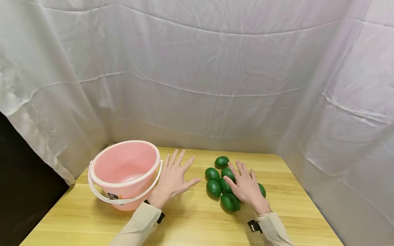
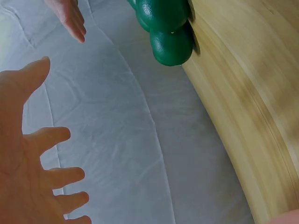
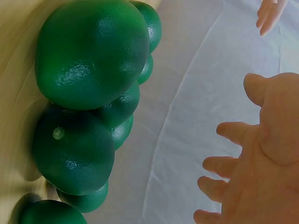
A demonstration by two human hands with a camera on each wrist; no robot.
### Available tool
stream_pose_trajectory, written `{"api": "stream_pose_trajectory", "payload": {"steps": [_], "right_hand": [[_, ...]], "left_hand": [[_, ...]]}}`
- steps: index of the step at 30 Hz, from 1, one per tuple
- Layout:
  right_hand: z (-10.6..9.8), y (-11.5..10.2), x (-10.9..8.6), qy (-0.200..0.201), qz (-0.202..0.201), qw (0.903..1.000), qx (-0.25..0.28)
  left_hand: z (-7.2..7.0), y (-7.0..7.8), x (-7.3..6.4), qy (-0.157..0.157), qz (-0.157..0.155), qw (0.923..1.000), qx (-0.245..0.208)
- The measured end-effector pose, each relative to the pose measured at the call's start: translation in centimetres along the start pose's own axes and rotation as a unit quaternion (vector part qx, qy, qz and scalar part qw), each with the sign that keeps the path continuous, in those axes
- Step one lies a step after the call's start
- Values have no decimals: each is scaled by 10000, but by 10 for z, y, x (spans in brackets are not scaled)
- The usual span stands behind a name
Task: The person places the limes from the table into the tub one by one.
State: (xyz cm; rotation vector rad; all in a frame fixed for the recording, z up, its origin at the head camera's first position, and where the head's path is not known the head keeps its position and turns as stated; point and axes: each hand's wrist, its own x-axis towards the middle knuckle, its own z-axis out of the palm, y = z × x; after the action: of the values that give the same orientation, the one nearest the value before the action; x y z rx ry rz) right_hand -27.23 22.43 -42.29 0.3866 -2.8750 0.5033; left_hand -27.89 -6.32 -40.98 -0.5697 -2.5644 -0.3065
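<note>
Holding nothing in the head view: left hand (image 1: 171,179) spread beside the pink bucket (image 1: 127,161), right hand (image 1: 247,186) spread above green fruits (image 1: 213,189); left wrist view: fruits well apart from left hand; right wrist view: none gripped; all handling seems left.

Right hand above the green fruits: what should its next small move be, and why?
Probably lower the right hand and curl its fingers round one of the green fruits. The right wrist view shows it empty and apart from them; in the head view it hovers over the cluster, while the left hand is spread beside the pink bucket.
</note>
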Motion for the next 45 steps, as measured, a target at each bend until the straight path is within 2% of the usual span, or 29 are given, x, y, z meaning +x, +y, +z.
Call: {"api": "stream_pose_trajectory", "payload": {"steps": [5, 13, 23, 30, 33, 38, 45], "right_hand": [[0, -1, 1, 123, -90, 9999, -53], [-3, -1, 2, 631, -233, 9977, -80], [-6, 5, 1, 677, 37, 9977, 78], [-5, 14, 2, 595, 177, 9978, 212], [-4, 21, 3, 657, 230, 9973, 248], [-4, 31, 3, 691, 292, 9969, 246], [-5, 43, 1, 623, 345, 9970, 288]], "left_hand": [[-2, 0, 2, 293, 93, 9995, 33], [-8, 1, 0, 887, 265, 9955, -195], [-28, -3, -10, 1984, 642, 9771, -432], [-44, -10, -20, 2161, 723, 9727, -436], [-48, -16, -22, 2332, 720, 9687, -454], [-52, -26, -28, 2529, 692, 9643, -363], [-56, -42, -40, 2652, 529, 9624, -262]]}}
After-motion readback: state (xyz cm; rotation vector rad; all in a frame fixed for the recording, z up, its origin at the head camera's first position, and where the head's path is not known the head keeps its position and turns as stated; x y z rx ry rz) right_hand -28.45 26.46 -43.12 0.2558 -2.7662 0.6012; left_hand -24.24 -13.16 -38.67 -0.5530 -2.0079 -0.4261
